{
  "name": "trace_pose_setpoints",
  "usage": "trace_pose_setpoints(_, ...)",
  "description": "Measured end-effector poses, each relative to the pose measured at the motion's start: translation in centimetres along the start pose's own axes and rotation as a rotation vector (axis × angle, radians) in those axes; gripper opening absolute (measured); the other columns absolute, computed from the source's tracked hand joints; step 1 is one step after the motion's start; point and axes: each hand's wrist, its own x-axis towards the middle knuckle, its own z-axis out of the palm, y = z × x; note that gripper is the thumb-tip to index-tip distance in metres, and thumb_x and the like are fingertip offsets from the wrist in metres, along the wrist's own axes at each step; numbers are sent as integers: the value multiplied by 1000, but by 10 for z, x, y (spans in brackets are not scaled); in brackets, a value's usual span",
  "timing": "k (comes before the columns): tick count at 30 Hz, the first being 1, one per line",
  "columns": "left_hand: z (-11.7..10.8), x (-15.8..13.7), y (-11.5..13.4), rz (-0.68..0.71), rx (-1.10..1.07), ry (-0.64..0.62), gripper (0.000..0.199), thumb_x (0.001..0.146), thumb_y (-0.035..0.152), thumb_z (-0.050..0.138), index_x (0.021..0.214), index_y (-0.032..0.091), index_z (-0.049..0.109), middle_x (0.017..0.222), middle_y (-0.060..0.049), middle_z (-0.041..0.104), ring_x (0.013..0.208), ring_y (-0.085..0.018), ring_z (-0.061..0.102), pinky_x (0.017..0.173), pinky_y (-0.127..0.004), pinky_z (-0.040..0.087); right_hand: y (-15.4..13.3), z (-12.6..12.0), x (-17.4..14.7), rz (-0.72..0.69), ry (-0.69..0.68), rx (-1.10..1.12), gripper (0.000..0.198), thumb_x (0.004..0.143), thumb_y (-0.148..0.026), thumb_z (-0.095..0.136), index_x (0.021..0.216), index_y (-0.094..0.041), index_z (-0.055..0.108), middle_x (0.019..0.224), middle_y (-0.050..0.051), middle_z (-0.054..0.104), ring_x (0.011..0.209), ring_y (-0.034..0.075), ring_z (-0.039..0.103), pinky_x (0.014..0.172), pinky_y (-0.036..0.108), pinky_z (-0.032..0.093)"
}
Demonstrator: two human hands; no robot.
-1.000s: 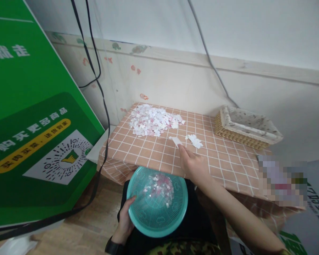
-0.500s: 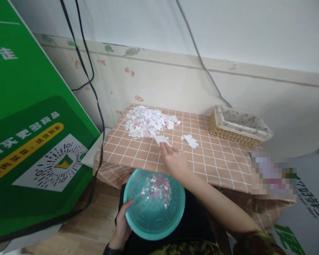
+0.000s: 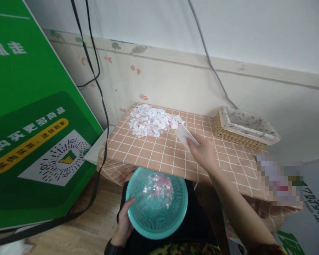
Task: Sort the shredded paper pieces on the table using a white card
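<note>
My left hand (image 3: 125,216) grips the rim of a round teal plastic basket (image 3: 157,226) on my lap, thumb over the edge. Inside lie small white and pink paper scraps (image 3: 159,189). Over the table, my right hand (image 3: 204,150) is closed on a flat white card (image 3: 184,136), held tilted. The card's far end is close to the right edge of a large pile of white and pink paper scraps (image 3: 151,120) on the checked tablecloth (image 3: 154,154). The small separate heap is not visible; my hand and the card cover that area.
A wicker basket with a cloth lining (image 3: 241,136) stands at the table's back right. A large green sign (image 3: 37,88) leans at the left, with black straps (image 3: 102,102) hanging before it. A grey cable (image 3: 207,53) runs down the wall. A blurred patch covers the table's right end.
My right hand has moved the card right, from the big pile's front edge to where the small heap lay. The left hand still holds the teal basket. The view has shifted slightly.
</note>
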Motion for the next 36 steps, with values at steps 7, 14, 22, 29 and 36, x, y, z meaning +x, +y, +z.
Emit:
trace_pose_setpoints(7,-2,-1,2,44,11,-1,15,59,23,73,69,13,72,65,-4,73,64,-24,68,73,-37,54,-17,31,31,-217,-145,117,33,86,-27,47,116,-23,61,103,7,69,84,23,65,73,36,48)
trace_pose_setpoints(14,-5,0,3,-3,-6,-46,21,63,26,71,78,11,73,73,-8,74,73,-28,69,75,-40,52,-18,29,37,-257,-195,71,33,86,-25,48,115,-23,62,96,8,71,77,20,65,68,32,47)
trace_pose_setpoints(22,-7,0,2,-13,-13,-63,21,67,26,69,81,11,73,71,-6,74,62,-23,67,71,-38,52,-24,27,43,-308,-232,99,31,85,-24,49,113,-24,63,101,6,69,88,21,64,73,33,48)
trace_pose_setpoints(29,-6,-1,3,14,1,-40,20,65,25,70,78,11,73,68,-6,73,61,-23,67,70,-37,52,-26,21,43,-360,-273,175,30,84,-24,50,110,-24,64,101,4,69,89,20,63,76,34,48)
trace_pose_setpoints(36,-3,-2,3,23,-2,-41,24,63,26,70,83,11,73,71,-7,74,66,-25,68,72,-37,51,-28,27,51,-375,-289,160,28,84,-22,50,107,-23,66,98,5,70,89,20,64,78,34,47)
